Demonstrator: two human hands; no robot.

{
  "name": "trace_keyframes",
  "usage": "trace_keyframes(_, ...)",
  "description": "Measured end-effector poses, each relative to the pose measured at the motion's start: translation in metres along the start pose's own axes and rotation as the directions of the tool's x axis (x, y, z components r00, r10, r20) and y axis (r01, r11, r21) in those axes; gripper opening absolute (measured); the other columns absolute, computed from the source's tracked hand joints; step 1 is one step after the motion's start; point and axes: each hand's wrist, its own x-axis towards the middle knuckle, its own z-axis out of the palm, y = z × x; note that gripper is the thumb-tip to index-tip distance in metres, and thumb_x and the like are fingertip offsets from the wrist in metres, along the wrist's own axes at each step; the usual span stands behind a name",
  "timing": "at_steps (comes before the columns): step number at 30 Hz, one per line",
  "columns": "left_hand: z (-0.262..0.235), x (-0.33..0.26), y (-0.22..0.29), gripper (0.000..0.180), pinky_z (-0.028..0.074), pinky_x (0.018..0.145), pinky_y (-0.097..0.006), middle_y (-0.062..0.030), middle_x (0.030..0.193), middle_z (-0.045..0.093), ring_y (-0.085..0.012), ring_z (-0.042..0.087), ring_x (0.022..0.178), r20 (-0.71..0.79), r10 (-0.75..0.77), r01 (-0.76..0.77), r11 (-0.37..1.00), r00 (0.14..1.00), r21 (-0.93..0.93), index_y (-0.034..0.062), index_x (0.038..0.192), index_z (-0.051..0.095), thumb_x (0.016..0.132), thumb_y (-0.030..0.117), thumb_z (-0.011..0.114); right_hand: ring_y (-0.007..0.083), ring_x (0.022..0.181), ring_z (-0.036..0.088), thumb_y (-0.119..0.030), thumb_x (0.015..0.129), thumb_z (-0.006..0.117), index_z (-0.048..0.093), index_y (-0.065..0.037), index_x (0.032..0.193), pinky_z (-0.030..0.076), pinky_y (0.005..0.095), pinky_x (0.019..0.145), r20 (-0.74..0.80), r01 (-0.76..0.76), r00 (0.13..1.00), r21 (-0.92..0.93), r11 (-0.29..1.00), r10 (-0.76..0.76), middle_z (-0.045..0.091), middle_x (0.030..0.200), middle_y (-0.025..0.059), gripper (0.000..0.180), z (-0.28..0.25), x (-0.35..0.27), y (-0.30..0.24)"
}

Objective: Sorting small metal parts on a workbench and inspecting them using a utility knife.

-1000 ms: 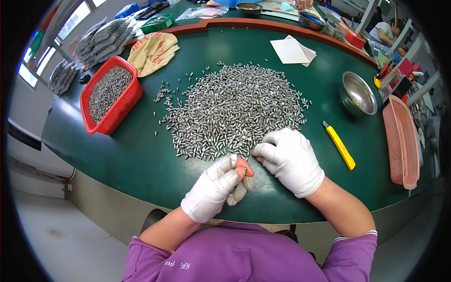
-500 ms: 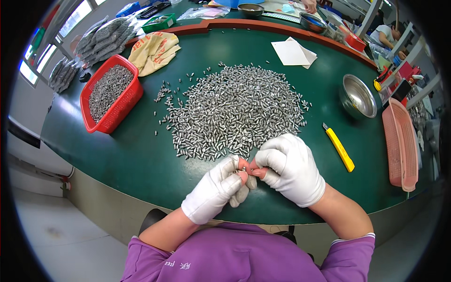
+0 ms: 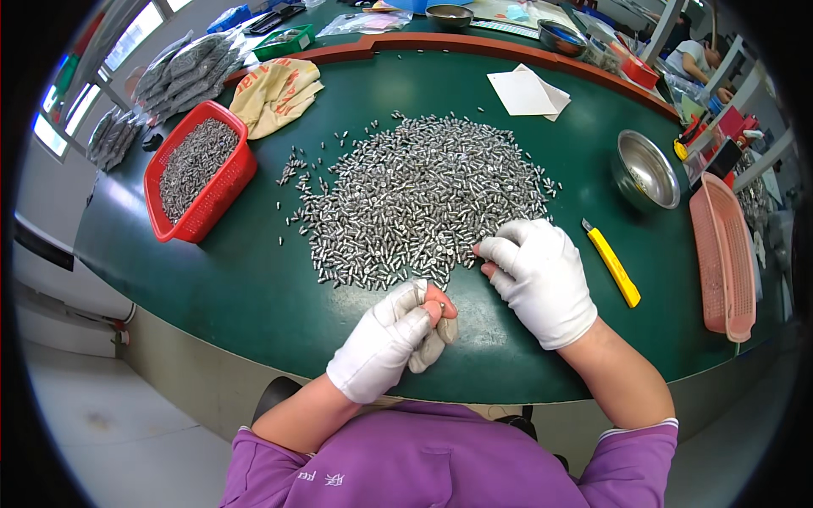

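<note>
A wide heap of small silver metal pieces (image 3: 423, 190) lies spread on the green table (image 3: 254, 288). My left hand (image 3: 389, 339), in a white glove with bare fingertips, is curled near the table's front edge and pinches one small metal piece between thumb and fingers. My right hand (image 3: 538, 279), also gloved in white, rests at the heap's near right edge with its fingers on the pieces there. The two hands are a short way apart.
A red basket (image 3: 233, 182) full of metal pieces stands at the left. A steel bowl (image 3: 648, 173), a yellow utility knife (image 3: 611, 262) and a pink tray (image 3: 720, 254) are at the right. Yellow cloth (image 3: 275, 93) and white paper (image 3: 525, 91) lie at the back.
My right hand has moved away from my left hand, up to the heap's edge. My left hand has stayed near the front edge with its fingers curled.
</note>
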Motion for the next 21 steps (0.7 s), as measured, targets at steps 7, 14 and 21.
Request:
trace_keyframes(7,-0.0008,-0.0006,0.0001,0.03,0.031,0.051,-0.016,-0.0006,0.089,0.058,-0.0027,0.044,0.061,0.022,0.023,-0.023,1.0,0.999,-0.002,0.01,0.104,0.055,0.097,0.039,0.057,0.0263,0.081,0.061,-0.011,0.069,0.075,0.07,-0.012,0.084,0.049,0.0389,0.071,0.068,-0.024,0.998,0.055,0.998,0.02,0.063,0.084,0.004,0.016,0.0013,-0.0017,-0.0037)
trace_keyframes(14,0.0044,-0.0011,0.0023,0.033,0.025,0.049,-0.019,-0.0014,0.09,0.057,-0.0031,0.039,0.058,0.004,0.078,-0.078,0.996,0.997,0.052,0.0096,0.108,0.053,0.095,0.039,0.059,0.0261,0.079,0.061,-0.011,0.069,0.075,0.069,-0.011,0.082,0.049,0.0386,0.069,0.069,0.009,0.997,0.099,0.995,-0.016,0.063,0.083,0.0042,0.015,-0.0021,0.001,-0.0035)
trace_keyframes(21,0.0037,-0.0013,0.0014,0.024,0.026,0.049,-0.018,-0.0013,0.088,0.057,-0.0025,0.039,0.058,-0.006,0.042,-0.042,0.999,0.999,0.019,0.0109,0.106,0.053,0.095,0.03,0.062,0.0271,0.079,0.061,-0.011,0.069,0.077,0.068,-0.01,0.081,0.049,0.0387,0.069,0.075,-0.005,0.997,0.045,0.999,0.002,0.063,0.084,0.0053,0.015,0.0008,-0.0013,-0.0091)
